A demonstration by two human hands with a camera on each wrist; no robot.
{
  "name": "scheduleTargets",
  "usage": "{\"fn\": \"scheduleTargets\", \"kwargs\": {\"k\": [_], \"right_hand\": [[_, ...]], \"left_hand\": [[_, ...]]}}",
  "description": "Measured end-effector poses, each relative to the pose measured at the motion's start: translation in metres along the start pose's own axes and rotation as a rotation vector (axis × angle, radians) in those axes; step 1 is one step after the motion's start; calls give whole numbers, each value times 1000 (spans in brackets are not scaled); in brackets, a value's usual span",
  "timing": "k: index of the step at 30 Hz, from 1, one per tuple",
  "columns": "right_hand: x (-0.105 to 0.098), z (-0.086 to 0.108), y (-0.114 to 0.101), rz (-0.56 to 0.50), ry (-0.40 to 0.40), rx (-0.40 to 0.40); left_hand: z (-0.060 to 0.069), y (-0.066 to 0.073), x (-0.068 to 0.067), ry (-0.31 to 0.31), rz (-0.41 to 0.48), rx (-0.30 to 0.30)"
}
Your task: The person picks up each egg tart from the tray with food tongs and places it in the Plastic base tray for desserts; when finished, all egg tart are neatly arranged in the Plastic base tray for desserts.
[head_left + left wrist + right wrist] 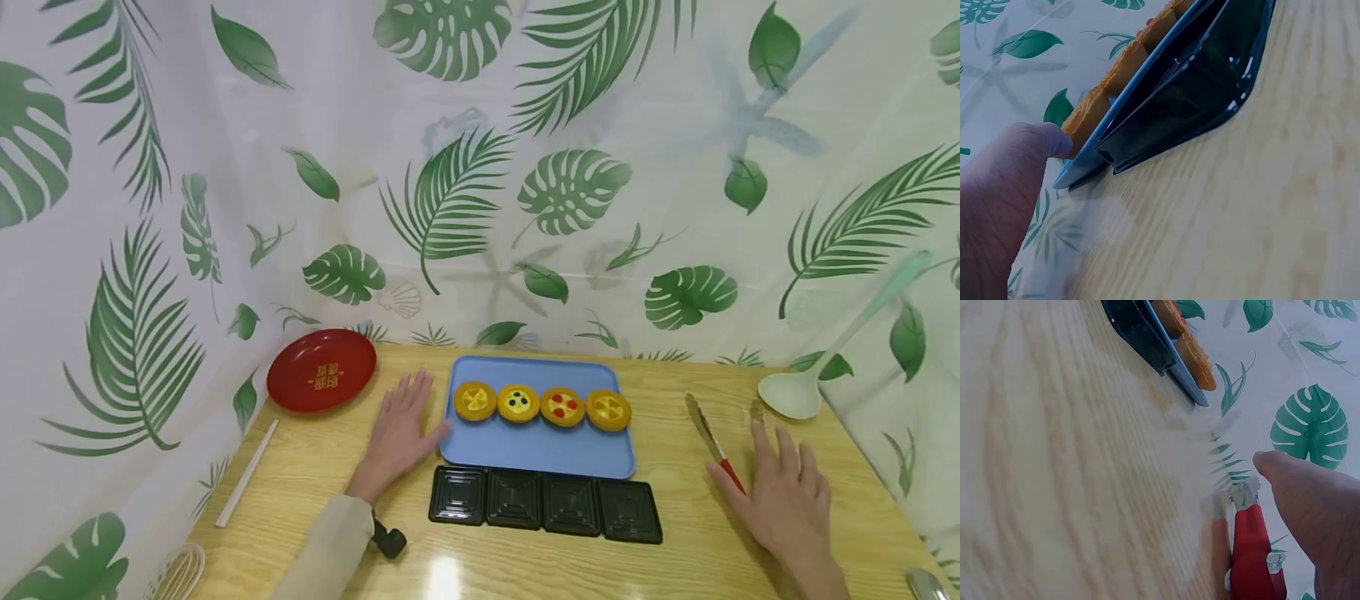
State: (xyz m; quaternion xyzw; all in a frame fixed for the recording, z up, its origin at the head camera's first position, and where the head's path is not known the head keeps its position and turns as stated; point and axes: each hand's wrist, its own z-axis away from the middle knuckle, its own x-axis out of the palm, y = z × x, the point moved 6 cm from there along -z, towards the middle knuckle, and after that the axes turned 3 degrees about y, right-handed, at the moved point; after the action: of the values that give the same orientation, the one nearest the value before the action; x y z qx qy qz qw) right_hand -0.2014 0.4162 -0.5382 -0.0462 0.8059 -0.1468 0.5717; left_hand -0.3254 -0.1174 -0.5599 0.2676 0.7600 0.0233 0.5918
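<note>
Four tarts [518,403] stand in a row across the far half of a blue tray [536,450], at the middle of the worktop [690,575], as I watch from my remote station. Dark dots top the second tart from the left and red pieces the third; the rightmost reaches over the tray's right rim.

Left of the tray I see the left hand [397,437], palm down and holding nothing, its fingers straight and pointing to the far side. Its thumb stretches to the tray's left edge; I cannot tell whether they touch.

To the right, the right hand [787,504] has its fingers spread apart, palm down, gripping nothing that my cameras show. Its thumb is just beside the red handle of the tongs [1251,550], whose metal end points away; contact there is unclear to me.

Just on the near side of the tray, I have four black moulds [514,499] lined up left to right. A red plate [296,371] sits at the far left, with a white stick [247,473] nearer and a whisk [182,571] at the near left corner. At the far right, a pale ladle [791,396] leans on a leaf-print curtain [465,325].
</note>
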Motion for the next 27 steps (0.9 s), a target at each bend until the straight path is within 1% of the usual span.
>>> {"fn": "scheduleTargets", "kwargs": {"k": [4, 10, 12, 16, 19, 22, 27], "right_hand": [[7, 0, 4, -32, -32, 56], [15, -3, 9, -59, -121, 112], [16, -6, 10, -69, -148, 128], [20, -9, 12, -68, -186, 173], [22, -9, 14, -43, -189, 215], [22, -8, 17, -17, -175, 254], [23, -5, 17, 7, -158, 272]], "left_hand": [[-6, 3, 10, -47, 1, 9], [-13, 7, 20, -83, 7, 33], [-15, 8, 22, -89, 21, 37], [-16, 7, 23, -93, 61, 20], [-16, 7, 23, -89, 81, 10], [-16, 7, 23, -92, 82, 16], [-16, 7, 25, -119, 58, 33]]}}
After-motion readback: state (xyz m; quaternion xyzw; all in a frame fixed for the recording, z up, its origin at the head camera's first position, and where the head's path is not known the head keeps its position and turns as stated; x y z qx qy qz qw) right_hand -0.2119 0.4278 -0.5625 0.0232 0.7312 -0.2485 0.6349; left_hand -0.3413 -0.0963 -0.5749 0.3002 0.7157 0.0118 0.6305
